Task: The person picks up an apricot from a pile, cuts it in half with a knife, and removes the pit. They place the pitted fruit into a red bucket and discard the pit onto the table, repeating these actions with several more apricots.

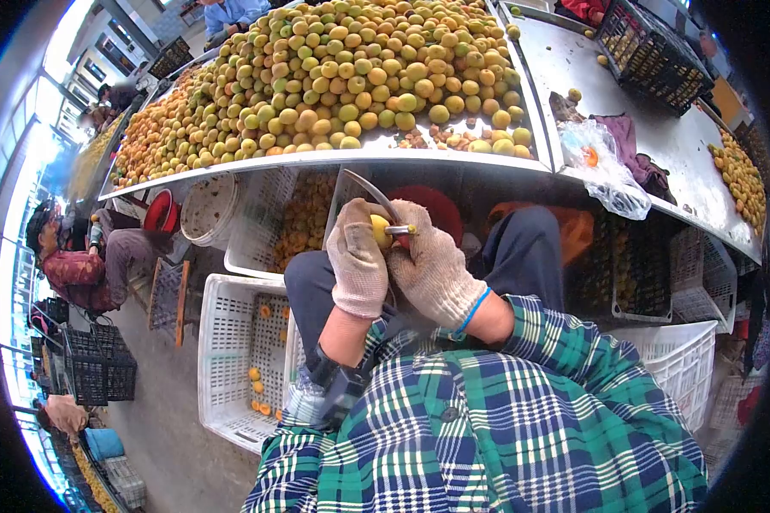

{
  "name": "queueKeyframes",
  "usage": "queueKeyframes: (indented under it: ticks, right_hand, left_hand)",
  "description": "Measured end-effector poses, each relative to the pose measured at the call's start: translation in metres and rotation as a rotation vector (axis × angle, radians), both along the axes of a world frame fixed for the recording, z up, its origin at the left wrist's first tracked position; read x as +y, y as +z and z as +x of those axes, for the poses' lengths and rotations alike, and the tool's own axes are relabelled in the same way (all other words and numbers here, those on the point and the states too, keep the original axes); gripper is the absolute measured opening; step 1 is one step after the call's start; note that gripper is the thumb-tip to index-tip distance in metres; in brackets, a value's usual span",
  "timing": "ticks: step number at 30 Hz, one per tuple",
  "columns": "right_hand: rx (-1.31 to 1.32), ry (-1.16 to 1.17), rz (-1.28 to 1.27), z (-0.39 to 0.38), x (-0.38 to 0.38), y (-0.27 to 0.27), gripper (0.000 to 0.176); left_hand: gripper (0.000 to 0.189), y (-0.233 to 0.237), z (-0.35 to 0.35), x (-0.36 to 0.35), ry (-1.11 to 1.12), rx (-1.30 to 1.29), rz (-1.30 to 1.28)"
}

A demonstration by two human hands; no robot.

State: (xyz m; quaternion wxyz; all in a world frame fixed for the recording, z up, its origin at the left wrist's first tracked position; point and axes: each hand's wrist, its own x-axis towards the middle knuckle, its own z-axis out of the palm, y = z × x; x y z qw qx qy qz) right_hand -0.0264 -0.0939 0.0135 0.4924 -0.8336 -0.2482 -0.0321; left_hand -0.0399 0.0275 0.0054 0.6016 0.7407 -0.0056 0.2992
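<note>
Above your lap, just under the table edge, your two hands meet, both in knit work gloves. Your left hand (357,261) is raised with the wrist upright; its fingers are curled close together around a yellow fruit (379,231), which sits between the two hands and is mostly covered by the glove. Your right hand (432,269) is clenched on a curved knife (370,190) (the handle end shows just beside the fruit), and the blade arcs up and left over the left fingertips. Whether the edge touches the fruit cannot be told. Both forearms wear green plaid sleeves (522,402).

Ahead of you runs a metal table (334,161) with a raised rim, bearing a heap of yellow and green fruit (351,68). A second metal table (684,150) adjoins it on the right and carries a clear plastic bag (603,167), a purple cloth (633,141) and a black crate (650,51). The floor is bare grey concrete, with bright windows along the left.

A white slotted crate (231,342) stands beside your left knee and holds a few fruit pieces. A seated person (85,265) works well apart at the left, near stacked black crates (98,368). Your knees, in dark trousers (522,248), lie directly behind the hands.
</note>
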Motion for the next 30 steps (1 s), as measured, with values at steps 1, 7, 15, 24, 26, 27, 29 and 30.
queueKeyframes:
  ticks: [1,7,15,24,26,27,29,30]
  right_hand:
    - [0.054,0.019,0.037,0.002,0.000,0.001,0.046]
    - [0.875,0.233,0.381,0.006,-0.005,0.029,0.029]
    - [0.151,0.139,0.048,0.002,-0.002,0.002,0.064]
    - [0.118,0.088,-0.124,0.001,-0.003,0.007,0.068]
    - [0.095,0.089,-0.130,0.001,-0.003,0.006,0.067]
    - [0.073,0.092,-0.136,0.001,-0.003,0.006,0.066]
    - [0.072,0.091,-0.140,0.001,-0.003,0.007,0.066]
    - [0.066,0.090,-0.144,0.000,-0.003,0.006,0.065]
  left_hand:
    - [0.045,0.000,0.000,0.000,-0.003,0.015,-0.019]
    - [0.048,-0.005,0.005,0.007,-0.180,0.150,-0.433]
    - [0.048,0.007,0.016,0.006,-0.129,0.297,-1.135]
    - [0.058,0.007,0.017,0.002,-0.135,0.252,-1.116]
    - [0.057,0.004,0.017,0.003,-0.174,0.248,-1.113]
    - [0.057,0.003,0.017,0.003,-0.211,0.244,-1.111]
    - [0.057,0.005,0.016,0.000,-0.168,0.243,-1.085]
    - [0.057,0.006,0.016,-0.002,-0.127,0.237,-1.056]
